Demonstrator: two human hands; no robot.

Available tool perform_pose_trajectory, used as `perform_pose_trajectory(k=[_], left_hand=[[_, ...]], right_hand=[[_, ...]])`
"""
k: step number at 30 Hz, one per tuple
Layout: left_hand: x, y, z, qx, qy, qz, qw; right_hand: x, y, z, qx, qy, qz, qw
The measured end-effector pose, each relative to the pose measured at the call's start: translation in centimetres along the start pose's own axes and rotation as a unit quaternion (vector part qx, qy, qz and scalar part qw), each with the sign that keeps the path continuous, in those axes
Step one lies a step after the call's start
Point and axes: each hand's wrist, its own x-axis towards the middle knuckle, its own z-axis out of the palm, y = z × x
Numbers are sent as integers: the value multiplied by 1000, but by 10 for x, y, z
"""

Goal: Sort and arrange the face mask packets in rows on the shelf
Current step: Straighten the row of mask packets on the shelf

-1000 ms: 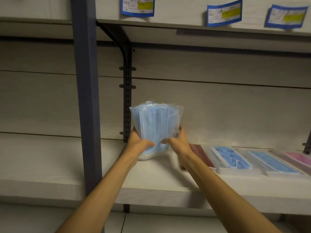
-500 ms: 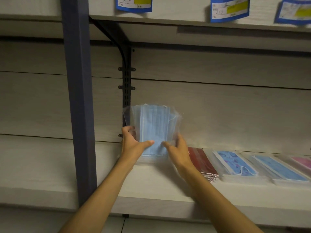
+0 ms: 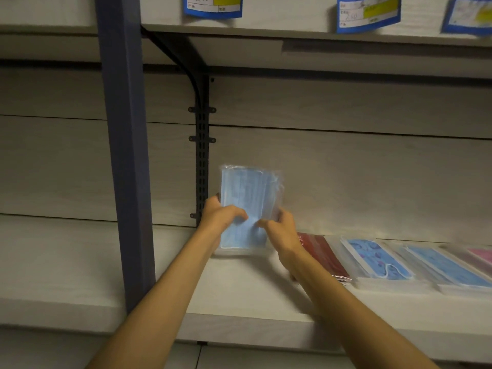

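Note:
A clear packet of light blue face masks (image 3: pixel 249 198) stands upright on its short edge at the left end of the shelf (image 3: pixel 239 283), close to the back panel. My left hand (image 3: pixel 222 217) grips its left side with the thumb across the front. My right hand (image 3: pixel 279 227) grips its right side the same way. To the right, flat on the shelf, lie a dark red packet (image 3: pixel 322 251), a blue patterned packet (image 3: pixel 378 259), a plain blue packet (image 3: pixel 447 267) and a pink packet (image 3: pixel 482 255) in a row.
A blue-grey upright post (image 3: pixel 125 155) stands at the shelf's left front. A black slotted bracket (image 3: pixel 201 155) runs down the back panel just left of the held packet. Blue price labels (image 3: pixel 213 6) hang from the shelf above.
Both hands have carried the blue packet lower and further back; its bottom edge now meets the shelf beside the dark red packet. The camera has shifted slightly.

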Motion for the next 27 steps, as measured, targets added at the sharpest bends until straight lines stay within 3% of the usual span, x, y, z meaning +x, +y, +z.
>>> perform_pose_trajectory(k=[4, 13, 20, 27], left_hand=[[8, 0, 2, 22, -6, 14, 1000], [3, -22, -5, 18, -17, -58, 998], [5, -25, -4, 18, -6, -19, 1000], [7, -30, -4, 57, -8, -42, 997]], right_hand=[[12, -1, 1, 6, -5, -1, 1000], [14, 18, -4, -29, -42, 46, 998], [10, 18, -4, -35, -16, -20, 999], [10, 23, -3, -68, -49, 2, 996]])
